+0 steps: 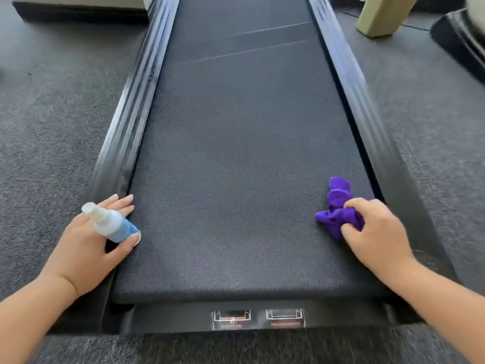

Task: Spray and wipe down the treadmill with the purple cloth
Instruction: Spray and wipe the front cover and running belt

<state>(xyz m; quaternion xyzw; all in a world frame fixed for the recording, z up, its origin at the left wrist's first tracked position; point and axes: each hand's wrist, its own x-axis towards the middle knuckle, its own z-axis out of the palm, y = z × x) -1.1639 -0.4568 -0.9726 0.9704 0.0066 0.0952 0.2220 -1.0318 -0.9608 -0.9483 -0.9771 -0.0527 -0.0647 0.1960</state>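
The black treadmill (pixel 236 143) runs away from me, its textured belt between two glossy side rails. My left hand (pixel 86 240) lies on the belt's near left edge, fingers stretched forward, with a small spray bottle (pixel 111 223) of blue liquid and a white nozzle held between thumb and palm. My right hand (pixel 375 232) grips a crumpled purple cloth (pixel 338 206) and presses it on the belt by the right rail. Part of the cloth is hidden under my fingers.
Dark grey carpet (pixel 47 122) surrounds the treadmill. A beige furniture leg (pixel 380 19) stands at the back right, beside a black curved base (pixel 462 38). The treadmill's rear end cover (pixel 257 317) with two labels faces me.
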